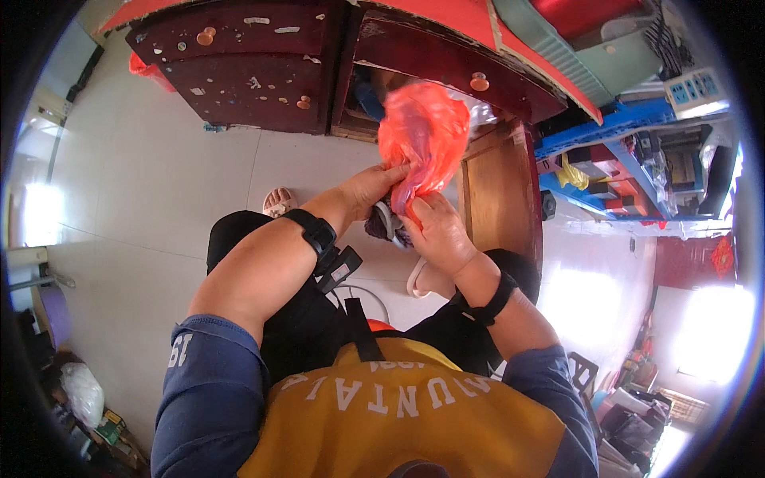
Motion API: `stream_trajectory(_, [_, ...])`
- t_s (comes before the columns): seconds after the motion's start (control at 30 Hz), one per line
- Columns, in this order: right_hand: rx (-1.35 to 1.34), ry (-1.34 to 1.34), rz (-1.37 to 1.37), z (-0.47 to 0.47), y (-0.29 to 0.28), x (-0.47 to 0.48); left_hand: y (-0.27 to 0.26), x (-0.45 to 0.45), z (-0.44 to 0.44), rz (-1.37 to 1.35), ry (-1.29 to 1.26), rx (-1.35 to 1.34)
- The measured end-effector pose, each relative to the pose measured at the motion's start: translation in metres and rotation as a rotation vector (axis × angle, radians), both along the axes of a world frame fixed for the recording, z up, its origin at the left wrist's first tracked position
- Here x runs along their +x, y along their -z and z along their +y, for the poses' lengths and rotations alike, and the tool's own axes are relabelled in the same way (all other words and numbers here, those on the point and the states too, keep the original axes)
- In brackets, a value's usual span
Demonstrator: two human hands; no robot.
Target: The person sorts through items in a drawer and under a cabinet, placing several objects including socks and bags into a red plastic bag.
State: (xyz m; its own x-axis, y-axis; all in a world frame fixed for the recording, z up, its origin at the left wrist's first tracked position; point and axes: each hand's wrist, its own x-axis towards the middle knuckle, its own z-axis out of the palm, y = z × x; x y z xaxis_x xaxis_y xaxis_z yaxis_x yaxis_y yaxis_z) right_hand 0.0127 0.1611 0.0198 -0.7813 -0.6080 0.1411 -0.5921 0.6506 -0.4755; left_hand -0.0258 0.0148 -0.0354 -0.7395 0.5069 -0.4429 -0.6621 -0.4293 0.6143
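Observation:
Between my two hands is a thin red plastic bag (425, 134), its puffed part standing up in front of the cabinet opening. My left hand (373, 188) grips the bag's gathered film, with the thumb across it. Lower on the same bag, my right hand (436, 230) has its fingers closed on the twisted red film. Below and partly behind the hands shows a dark patterned bundle with a grey strip (388, 227); whether a hand also holds it, I cannot tell.
A dark red wooden cabinet (239, 89) stands ahead, with a drawer (442, 54) above an open compartment. Its wooden door (499, 197) stands open at the right. Farther right is a blue shelf rack (633, 119) with boxes and bags. A sandalled foot (280, 203) rests on the tiles.

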Motion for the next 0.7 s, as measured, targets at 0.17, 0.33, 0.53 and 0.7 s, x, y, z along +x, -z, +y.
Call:
stream_trajectory(0.17, [-0.060, 0.165, -0.519, 0.017, -0.002, 0.008, 0.033, 0.017, -0.013, -0.009, -0.075, -0.008])
stream_trajectory(0.33, [0.040, 0.276, -0.796, 0.035, 0.092, 0.008, 0.108, 0.051, -0.031, 0.169, 0.411, -0.673])
stream_trajectory(0.53, [0.600, -0.169, -0.772, 0.008, 0.136, 0.024, 0.045, 0.067, -0.051, 0.525, 1.080, -1.367])
stream_trajectory(0.7, [0.163, 0.270, -0.832, 0.010, 0.170, -0.012, -0.003, 0.045, -0.078, 0.582, 0.786, -1.320])
